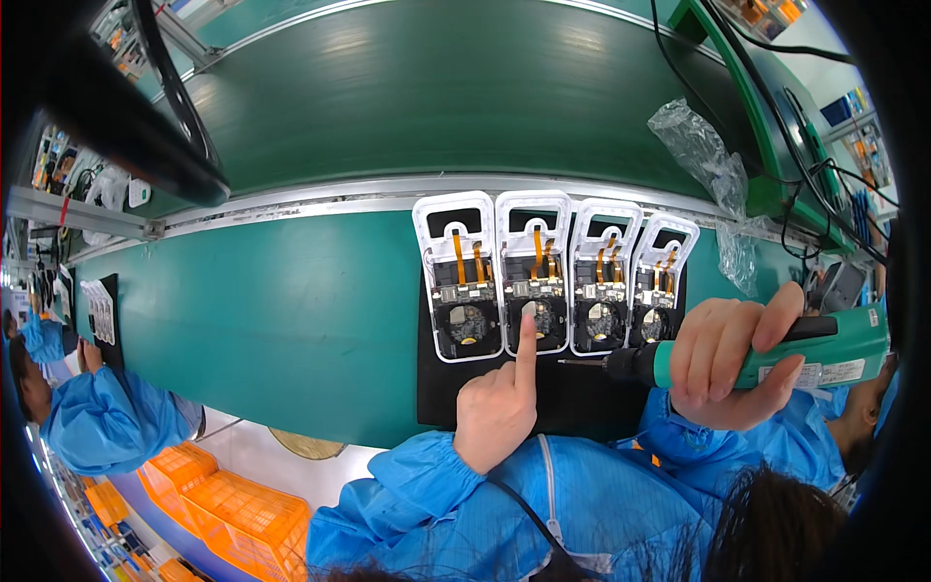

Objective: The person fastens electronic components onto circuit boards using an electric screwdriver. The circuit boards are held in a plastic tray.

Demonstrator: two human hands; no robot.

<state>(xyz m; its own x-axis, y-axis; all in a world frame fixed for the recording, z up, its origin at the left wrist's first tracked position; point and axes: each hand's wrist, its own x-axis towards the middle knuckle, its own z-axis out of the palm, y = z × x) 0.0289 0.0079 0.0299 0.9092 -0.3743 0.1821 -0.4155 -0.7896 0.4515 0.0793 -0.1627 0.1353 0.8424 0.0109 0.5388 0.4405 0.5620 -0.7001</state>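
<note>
My right hand (722, 364) is wrapped round a green and black electric screwdriver (858, 341). Its thin bit points left, just below the row of devices. My left hand (497, 412) holds nothing; its index finger is stretched out, with the tip over the round part of the second white-framed device (533, 267), and the other fingers are curled. Beside that one lie the leftmost device (465, 291), a third device (601, 276) and a rightmost device (659, 276). All have exposed circuit boards and orange ribbon cables. They rest on a black mat (465, 398).
A green conveyor belt (417, 97) with a metal rail (339, 199) runs behind the green table (281, 310). Crumpled clear plastic (713, 160) lies at the right. Orange crates (242, 504) stand lower left. A co-worker in blue (107, 417) sits at the left; another blue sleeve (795, 446) shows at right.
</note>
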